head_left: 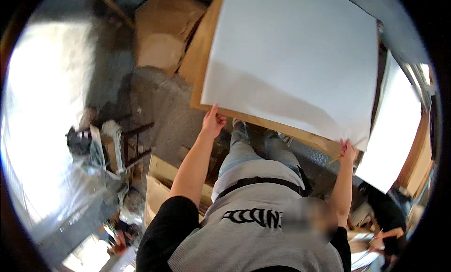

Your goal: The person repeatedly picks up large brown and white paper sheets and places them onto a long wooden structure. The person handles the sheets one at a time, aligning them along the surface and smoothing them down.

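A large white sheet [296, 56] lies flat in front of me, over a brown board-like layer [199, 91] that shows along its left and near edges. My left hand [214, 122] is closed at the near left corner, its index finger reaching up onto the sheet's edge and the other fingers curled. At the near right corner, my right hand [346, 152] pinches the sheet's edge, where the surface looks slightly creased. Whether either hand also grips the brown layer, I cannot tell. My shadow falls across the near part of the sheet.
Another white panel [394, 126] lies to the right. Brown cardboard [164, 32] stands at the far left, with cut cardboard [157, 192] by my left arm. A dark stool [136, 143] is further left. At the lower right, a co-worker's hand [377, 241] shows.
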Tool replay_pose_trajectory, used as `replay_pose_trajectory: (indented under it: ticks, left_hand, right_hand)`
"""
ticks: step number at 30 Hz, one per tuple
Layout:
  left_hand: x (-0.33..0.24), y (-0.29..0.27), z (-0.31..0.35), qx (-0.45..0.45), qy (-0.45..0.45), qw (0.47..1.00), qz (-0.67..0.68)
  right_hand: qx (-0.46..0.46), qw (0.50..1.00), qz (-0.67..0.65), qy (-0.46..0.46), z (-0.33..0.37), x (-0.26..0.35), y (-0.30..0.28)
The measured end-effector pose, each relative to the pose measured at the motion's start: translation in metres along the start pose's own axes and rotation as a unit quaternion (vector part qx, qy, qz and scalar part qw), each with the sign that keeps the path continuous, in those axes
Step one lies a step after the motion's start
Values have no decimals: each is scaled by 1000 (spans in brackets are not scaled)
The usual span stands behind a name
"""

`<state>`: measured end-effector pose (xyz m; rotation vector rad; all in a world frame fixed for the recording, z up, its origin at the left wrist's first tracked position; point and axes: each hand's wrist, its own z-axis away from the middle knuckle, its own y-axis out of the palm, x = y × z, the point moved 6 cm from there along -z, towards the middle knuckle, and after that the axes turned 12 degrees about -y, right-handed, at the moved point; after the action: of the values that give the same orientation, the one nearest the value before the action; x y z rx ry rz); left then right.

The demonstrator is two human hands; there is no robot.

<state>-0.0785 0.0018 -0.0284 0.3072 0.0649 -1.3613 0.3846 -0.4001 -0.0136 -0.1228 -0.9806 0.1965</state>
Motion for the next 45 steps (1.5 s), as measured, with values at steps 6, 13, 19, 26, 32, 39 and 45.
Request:
replay_pose_trajectory:
  ticks: [6,13,19,26,32,39,45]
  left_hand:
    - [3,-5,0,26,8,999,36]
    - [2,-7,-7,52,11,998,44]
    - [-3,-3,-12,59,14,998,29]
    - [-2,0,-11,62,10,998,29]
    - [-2,-3,-17,61,26,998,22]
    - [0,-9,-17,48,42,998,-15]
    - [-3,-19,-4,10,27,999,-30]
  right_hand:
    - [5,997,42,-64,15,6,-15]
    - [-15,998,20,-61,25,2,-36]
    - [15,999,5,-43,26,4,-32]
    - [-18,999,32,-22,23,0,-38]
    - [-58,998,26,-2,16,-10,-48]
    - [-95,995,-24,-5,18,-30,-71]
    - [-85,996,-11,17,56,-23,-45]
